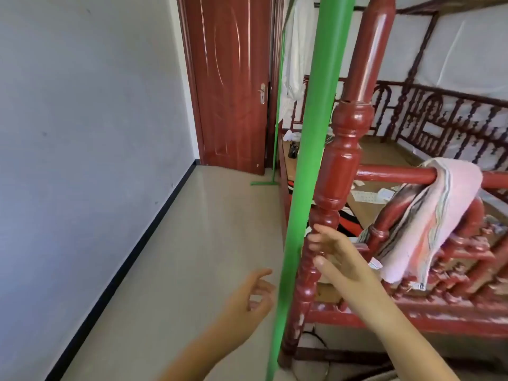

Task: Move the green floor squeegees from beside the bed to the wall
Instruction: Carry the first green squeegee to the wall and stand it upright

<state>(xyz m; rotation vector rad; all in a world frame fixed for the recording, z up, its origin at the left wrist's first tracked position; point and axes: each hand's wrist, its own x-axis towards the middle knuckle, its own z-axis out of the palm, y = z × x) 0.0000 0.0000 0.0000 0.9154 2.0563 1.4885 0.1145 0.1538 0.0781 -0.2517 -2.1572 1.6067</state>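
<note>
A thick green squeegee handle (310, 149) stands close to me, leaning against the red bed post (338, 166); its head is out of view below. A second green squeegee (277, 111) leans at the bed's far corner by the door, its green blade (264, 183) on the floor. My left hand (247, 298) hovers just left of the near handle, fingers apart, not touching it. My right hand (335, 254) is just right of the handle, in front of the bed post, fingers spread and empty.
A grey wall (82, 133) with a black baseboard runs along the left. A red-brown door (233, 83) stands at the far end. Beige floor (192, 243) lies between wall and bed. A pink towel (428, 215) hangs over the bed rail.
</note>
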